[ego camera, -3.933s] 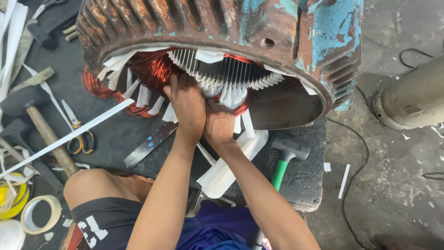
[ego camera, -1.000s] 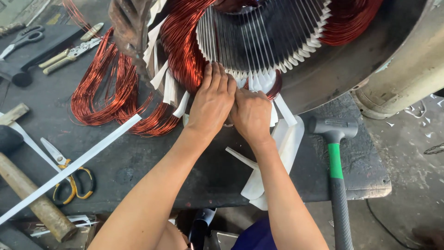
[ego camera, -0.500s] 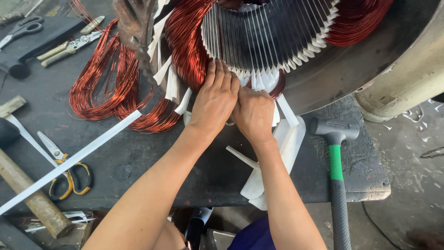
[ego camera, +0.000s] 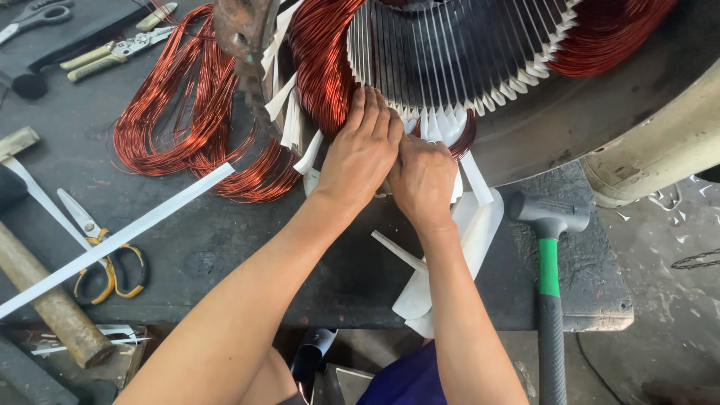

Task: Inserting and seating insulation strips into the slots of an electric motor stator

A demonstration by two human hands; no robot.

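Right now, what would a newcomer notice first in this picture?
First, the bright copper wire coils fanned over the dark workbench at upper left. Next, the left hand and right hand pressed side by side against the slotted stator core. A green-handled mallet lies at right.

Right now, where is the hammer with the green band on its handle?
In the head view the hammer lies at the right edge of the dark workbench, just right of the person's right hand and the white paper strips, handle pointing toward the person.
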